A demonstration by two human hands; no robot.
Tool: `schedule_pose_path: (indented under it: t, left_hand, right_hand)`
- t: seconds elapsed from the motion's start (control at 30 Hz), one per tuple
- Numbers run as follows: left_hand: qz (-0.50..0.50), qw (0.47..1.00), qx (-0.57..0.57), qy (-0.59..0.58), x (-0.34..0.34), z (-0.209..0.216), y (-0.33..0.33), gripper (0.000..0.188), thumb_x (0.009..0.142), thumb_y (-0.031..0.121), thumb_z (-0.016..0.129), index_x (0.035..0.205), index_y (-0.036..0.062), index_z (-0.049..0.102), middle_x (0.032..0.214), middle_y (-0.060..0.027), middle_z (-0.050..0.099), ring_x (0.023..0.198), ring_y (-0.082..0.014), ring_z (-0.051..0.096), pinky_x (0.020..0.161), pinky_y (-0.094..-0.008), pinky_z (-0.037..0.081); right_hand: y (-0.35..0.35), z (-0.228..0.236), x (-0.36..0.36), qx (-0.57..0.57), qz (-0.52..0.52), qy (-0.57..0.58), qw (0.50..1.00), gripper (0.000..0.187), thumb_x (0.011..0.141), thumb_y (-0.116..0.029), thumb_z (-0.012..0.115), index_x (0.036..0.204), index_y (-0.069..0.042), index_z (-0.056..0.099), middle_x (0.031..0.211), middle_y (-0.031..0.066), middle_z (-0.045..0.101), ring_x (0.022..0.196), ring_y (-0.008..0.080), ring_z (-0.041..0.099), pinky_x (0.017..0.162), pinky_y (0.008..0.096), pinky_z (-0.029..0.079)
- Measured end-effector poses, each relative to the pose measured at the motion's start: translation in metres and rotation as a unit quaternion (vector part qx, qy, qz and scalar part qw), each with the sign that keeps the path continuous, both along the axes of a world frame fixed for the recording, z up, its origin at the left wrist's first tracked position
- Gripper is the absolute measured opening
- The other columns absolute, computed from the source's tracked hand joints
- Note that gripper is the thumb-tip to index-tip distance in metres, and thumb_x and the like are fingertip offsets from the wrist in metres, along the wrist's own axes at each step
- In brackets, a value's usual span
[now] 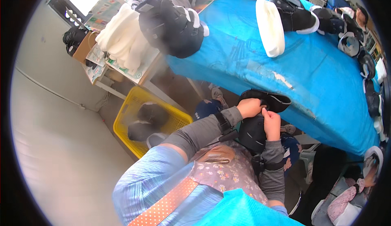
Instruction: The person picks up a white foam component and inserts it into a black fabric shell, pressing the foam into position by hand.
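Note:
Just off the near edge of the blue-covered table, a black fabric piece that looks like a cap is held above my lap. My left hand comes in from the left and is closed, gripping the cap near a dark curved part like a brim or open edge. Close beside it, my right hand is closed too, thumb and fingers pinched on the same cap. The fingertips of both hands nearly meet. Whatever small detail lies between them is too small to make out.
The blue table bears a stack of black caps, a long white padded piece and more dark pieces along its far side. On my left stand a yellow basket with dark items and a white stack. A co-worker's arm shows at lower right.

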State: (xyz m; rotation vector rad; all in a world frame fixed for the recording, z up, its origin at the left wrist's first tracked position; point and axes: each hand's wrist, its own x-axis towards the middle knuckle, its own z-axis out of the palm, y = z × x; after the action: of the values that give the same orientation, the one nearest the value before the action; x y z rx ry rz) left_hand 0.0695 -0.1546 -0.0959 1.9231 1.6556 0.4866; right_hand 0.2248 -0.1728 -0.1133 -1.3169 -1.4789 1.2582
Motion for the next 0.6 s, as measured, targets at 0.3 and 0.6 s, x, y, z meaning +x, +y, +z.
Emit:
schedule_pose_path:
  t: [0.3, 0.6]
  left_hand:
    - [0.006, 0.998, 0.058, 0.005, 0.002, -0.005, -0.006, 0.038, 0.092, 0.039, 0.055, 0.087, 0.0027, 0.068, 0.076, -0.0190, 0.067, 0.074, -0.0391, 0.064, 0.064, -0.0486, 0.050]
    - [0.041, 0.995, 0.093, 0.014, -0.011, 0.009, -0.018, 0.036, 0.092, 0.038, 0.055, 0.086, 0.0045, 0.067, 0.074, -0.0181, 0.067, 0.071, -0.0373, 0.065, 0.064, -0.0471, 0.051]
  right_hand:
    - [-0.001, -0.006, -0.002, 0.026, -0.027, -0.001, 0.999, 0.046, 0.092, -0.026, 0.063, 0.060, 0.002, 0.045, 0.054, 0.0003, 0.030, 0.055, 0.0078, 0.029, 0.048, 0.0326, 0.024]
    - [-0.013, 0.016, -0.012, 0.074, -0.003, 0.033, 0.997, 0.048, 0.094, -0.025, 0.063, 0.060, -0.003, 0.037, 0.058, -0.0046, 0.028, 0.056, 0.0056, 0.025, 0.049, 0.0307, 0.019]
